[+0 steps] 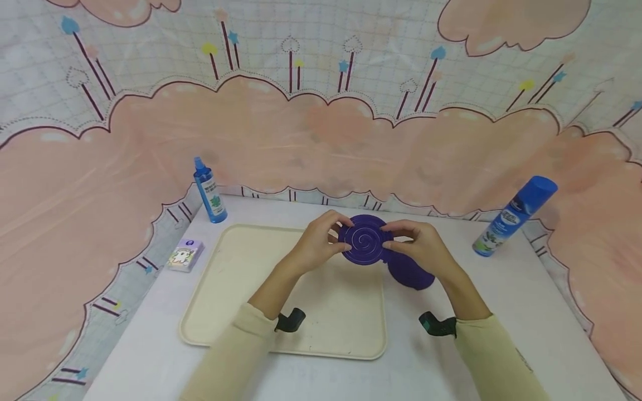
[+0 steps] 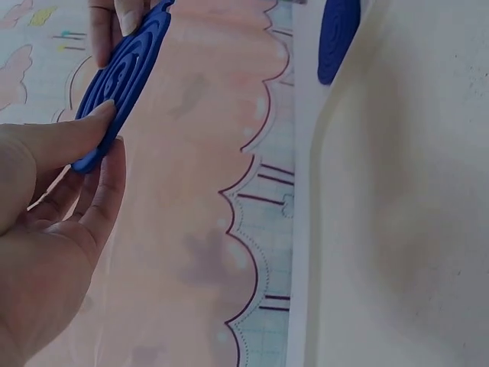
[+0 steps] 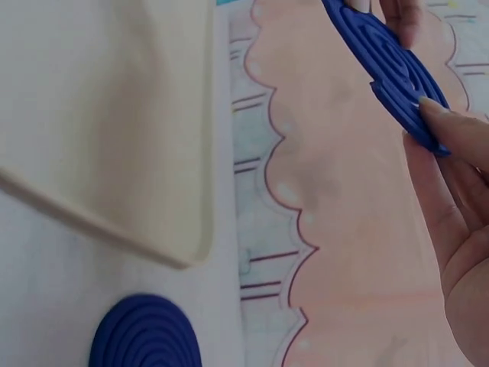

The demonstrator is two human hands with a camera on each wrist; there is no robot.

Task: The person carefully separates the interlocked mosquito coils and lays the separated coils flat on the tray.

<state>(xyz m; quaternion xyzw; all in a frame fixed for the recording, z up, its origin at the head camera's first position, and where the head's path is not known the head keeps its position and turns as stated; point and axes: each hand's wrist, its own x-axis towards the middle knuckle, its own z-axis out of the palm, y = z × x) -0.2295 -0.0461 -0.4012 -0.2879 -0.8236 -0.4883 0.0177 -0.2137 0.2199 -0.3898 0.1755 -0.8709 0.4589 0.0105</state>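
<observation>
A flat, dark blue mosquito coil (image 1: 365, 240), wound in a spiral with thin light gaps, is held up over the right back part of the tray. My left hand (image 1: 319, 240) pinches its left edge between thumb and fingers. On the opposite edge, my right hand (image 1: 422, 248) pinches it the same way. The left wrist view shows the raised coil (image 2: 122, 84) tilted, with the left thumb pressing its ridged face. A second blue coil (image 3: 145, 336) lies on the table right of the tray, partly covered by the right hand in the head view.
The cream tray (image 1: 331, 334) lies on the white table (image 1: 311, 381). At the back left stands a blue spray bottle (image 1: 210, 195), with a small purple and white box (image 1: 185, 256) in front of it. A blue spray can (image 1: 514, 217) stands at the right, near the patterned cloth backdrop (image 1: 281, 145).
</observation>
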